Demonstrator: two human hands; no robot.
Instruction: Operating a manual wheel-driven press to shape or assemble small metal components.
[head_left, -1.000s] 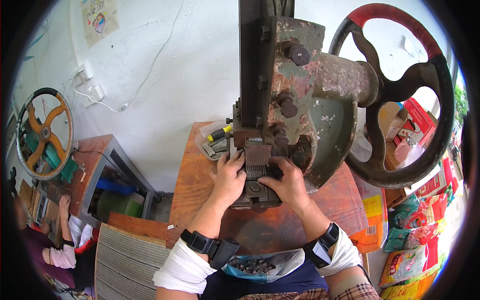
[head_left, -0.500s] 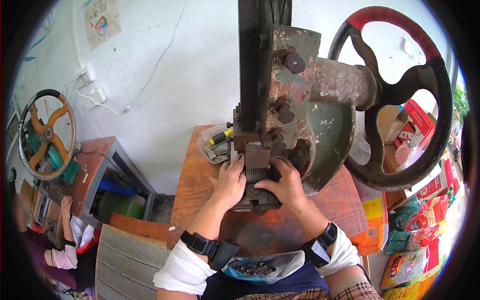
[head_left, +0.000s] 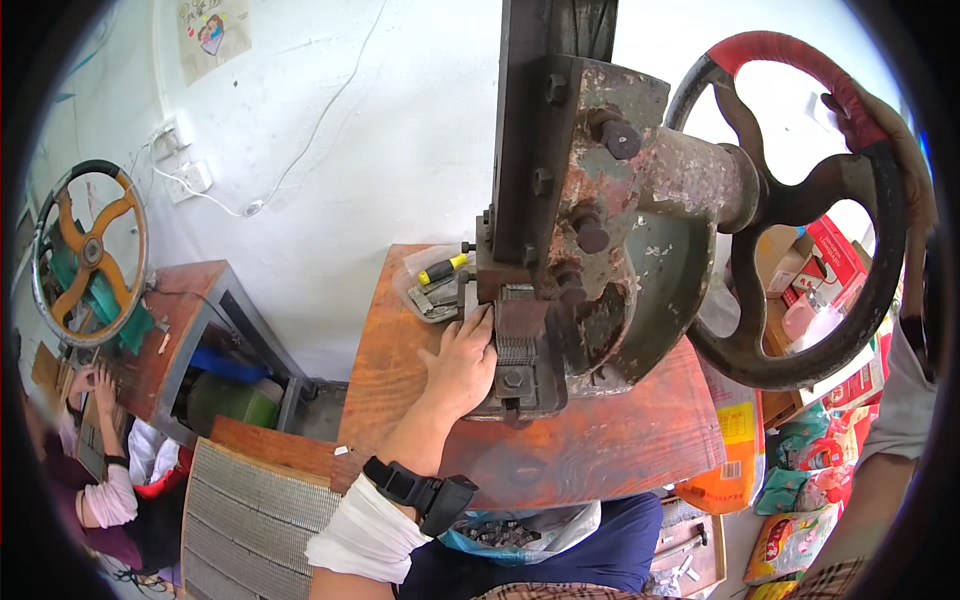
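Observation:
A heavy, worn hand press (head_left: 600,200) with chipped green and reddish paint stands on the wooden table. Low at its front, a metal die block (head_left: 513,382) carries a row of fine ridges (head_left: 517,348) under a brownish plate (head_left: 522,318). My left hand (head_left: 460,365) rests along the left side of the die, fingers stretched forward with their tips against its edge, thumb apart. On the far right, my right hand (head_left: 890,130) is closed round the red-wrapped rim of the press's handwheel (head_left: 745,350); part of it is hidden behind the rim.
A clear tray (head_left: 430,300) with a yellow-black tool sits behind my left hand on the wooden table (head_left: 600,440). A bag of small dark metal pieces (head_left: 500,535) lies at my lap. Ridged panel (head_left: 250,510) at left; another person's hands (head_left: 100,385) near a second wheel (head_left: 92,250). Colourful packages (head_left: 790,540) at right.
My right hand has left the die and moved up and right to grip the handwheel's rim. My left hand stays at the die. The view has shifted slightly.

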